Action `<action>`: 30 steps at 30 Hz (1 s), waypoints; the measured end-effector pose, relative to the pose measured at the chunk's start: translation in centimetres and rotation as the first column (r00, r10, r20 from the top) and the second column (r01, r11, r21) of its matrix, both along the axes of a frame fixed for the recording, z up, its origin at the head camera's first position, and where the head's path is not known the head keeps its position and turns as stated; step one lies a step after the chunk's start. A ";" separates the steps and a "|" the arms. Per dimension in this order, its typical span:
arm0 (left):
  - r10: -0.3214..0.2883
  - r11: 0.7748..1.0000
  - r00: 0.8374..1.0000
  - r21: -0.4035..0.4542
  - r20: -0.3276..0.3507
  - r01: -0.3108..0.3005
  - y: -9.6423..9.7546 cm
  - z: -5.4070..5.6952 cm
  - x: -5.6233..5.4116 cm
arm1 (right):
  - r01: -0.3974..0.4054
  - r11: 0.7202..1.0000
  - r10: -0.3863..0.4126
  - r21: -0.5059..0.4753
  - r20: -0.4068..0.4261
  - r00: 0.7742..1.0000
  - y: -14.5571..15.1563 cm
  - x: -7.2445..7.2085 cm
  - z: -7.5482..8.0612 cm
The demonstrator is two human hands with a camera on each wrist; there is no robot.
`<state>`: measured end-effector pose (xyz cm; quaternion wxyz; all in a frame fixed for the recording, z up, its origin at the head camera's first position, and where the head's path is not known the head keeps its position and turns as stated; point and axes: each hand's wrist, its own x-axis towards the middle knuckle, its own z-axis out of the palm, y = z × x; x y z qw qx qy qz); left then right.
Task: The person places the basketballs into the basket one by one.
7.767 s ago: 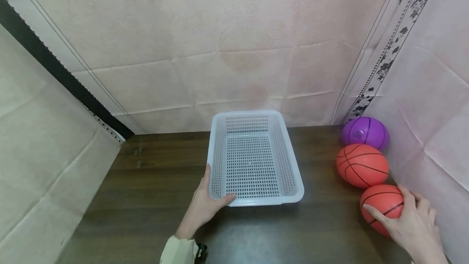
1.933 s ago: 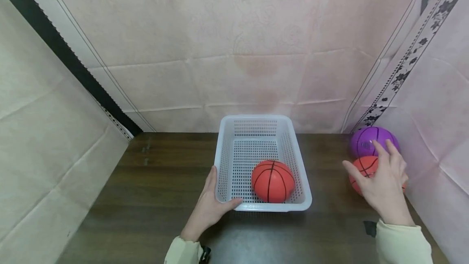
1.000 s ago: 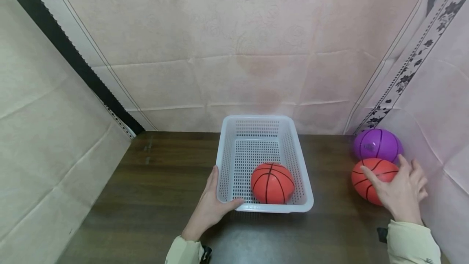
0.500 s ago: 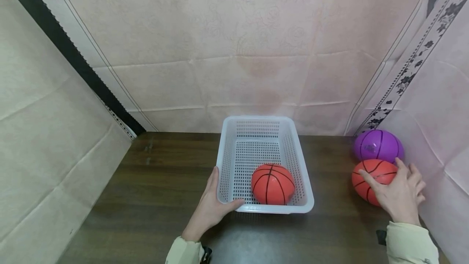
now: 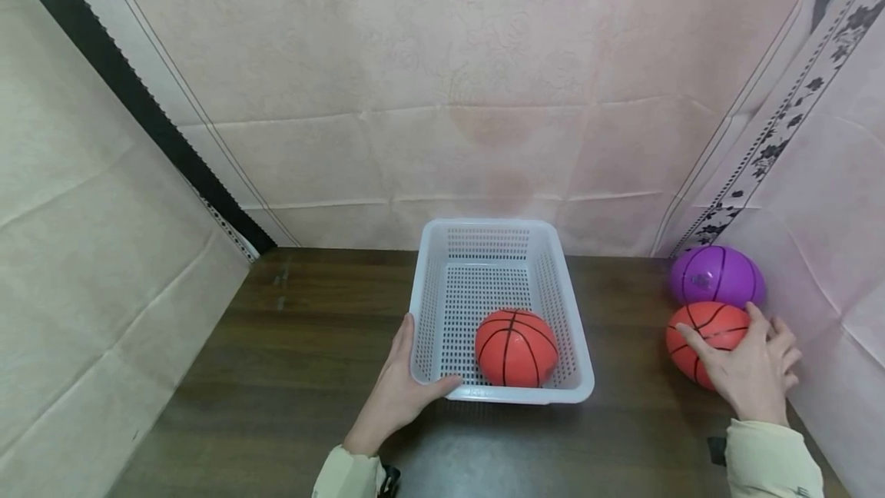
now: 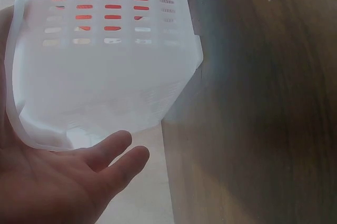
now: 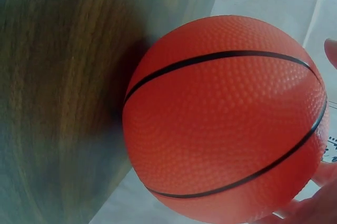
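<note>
Beside purple ball (image 5: 717, 276) | right hand (image 5: 757, 375): half-curled | grips red ball (image 7: 224, 121)

The left grip (image 6: 55, 184), a bare hand, fills the lower left corner, its palm against the rim of a white plastic basket (image 6: 97, 79). Two fingers (image 6: 108, 153) reach past the rim, nearly straight; whether their tips touch the basket is unclear. Slots pierce the basket's wall in rows, and something red (image 6: 112, 7) shows through many. Brown wood-grained tabletop (image 6: 258, 103) spans the right side, bordered below by a pale surface (image 6: 138, 200).
</note>
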<state>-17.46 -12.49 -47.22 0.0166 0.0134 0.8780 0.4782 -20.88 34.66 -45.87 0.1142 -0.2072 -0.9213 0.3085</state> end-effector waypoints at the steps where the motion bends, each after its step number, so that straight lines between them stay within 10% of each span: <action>1: 0.000 1.000 1.000 -0.001 -0.002 0.000 0.0 0.0 0.0 | 0.002 1.000 -0.002 0.000 0.001 1.000 0.0 0.0 0.0; 30: -0.004 1.000 1.000 -0.019 -0.002 0.004 -0.1 0.0 0.0 | 0.063 0.998 -0.061 -0.025 0.080 0.995 -0.3 -0.3 -0.6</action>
